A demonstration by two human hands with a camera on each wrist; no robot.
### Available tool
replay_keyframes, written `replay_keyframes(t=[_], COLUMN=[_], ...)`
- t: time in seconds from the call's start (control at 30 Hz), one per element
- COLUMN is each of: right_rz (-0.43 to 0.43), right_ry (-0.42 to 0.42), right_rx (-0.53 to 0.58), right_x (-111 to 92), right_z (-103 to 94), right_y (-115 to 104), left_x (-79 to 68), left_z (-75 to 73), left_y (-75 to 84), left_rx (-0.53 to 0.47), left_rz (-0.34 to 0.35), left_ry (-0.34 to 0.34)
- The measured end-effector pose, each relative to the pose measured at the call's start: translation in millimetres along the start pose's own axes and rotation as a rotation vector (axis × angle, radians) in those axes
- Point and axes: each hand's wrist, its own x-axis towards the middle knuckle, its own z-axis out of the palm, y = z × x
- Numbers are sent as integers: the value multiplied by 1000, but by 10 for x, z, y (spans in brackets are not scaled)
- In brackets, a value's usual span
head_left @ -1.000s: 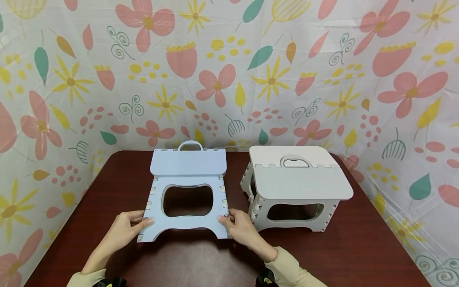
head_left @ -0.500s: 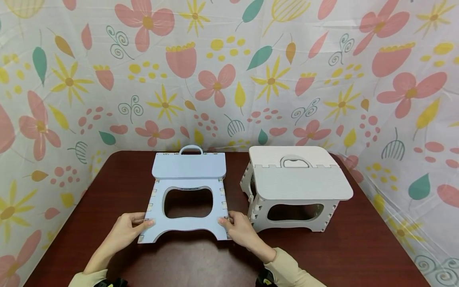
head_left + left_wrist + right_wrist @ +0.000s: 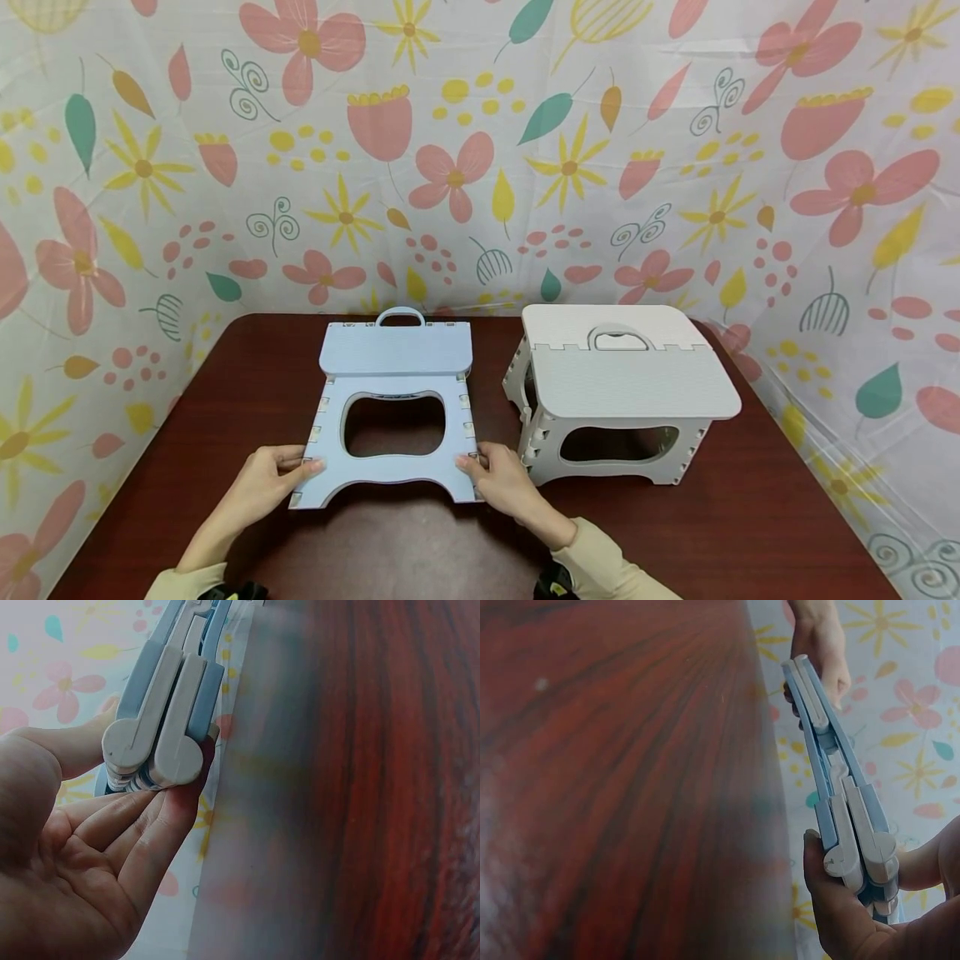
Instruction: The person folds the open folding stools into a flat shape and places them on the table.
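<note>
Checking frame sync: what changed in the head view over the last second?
Blue stool: far end sank slightly in the picture, near edge almost unmoved; can't tell if it was lowered or drawn nearer. Nothing taken hold of or let go: left grip and right grip still hold its near sides. White stool stayed put.

White stool (image 3: pixel 630 379) standing unfolded on reddish-brown table (image 3: pixel 750 525); flowered sheet (image 3: pixel 495 158) behind.

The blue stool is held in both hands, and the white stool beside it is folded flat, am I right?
No: the white stool stands unfolded, as the head view shows. The left hand and right hand do hold the blue stool beside it.
</note>
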Motion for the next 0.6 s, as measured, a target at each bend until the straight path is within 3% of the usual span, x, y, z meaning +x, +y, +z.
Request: replay_keyframes(t=[0.6], right_rz=[30], right_ry=[-25], right_rx=[61], right_x=[23], right_z=[52], right_y=[36], left_x=[23], left_z=[6], left_y=[-22], left_rx=[-21], left_rz=[-46], left_ry=[-22])
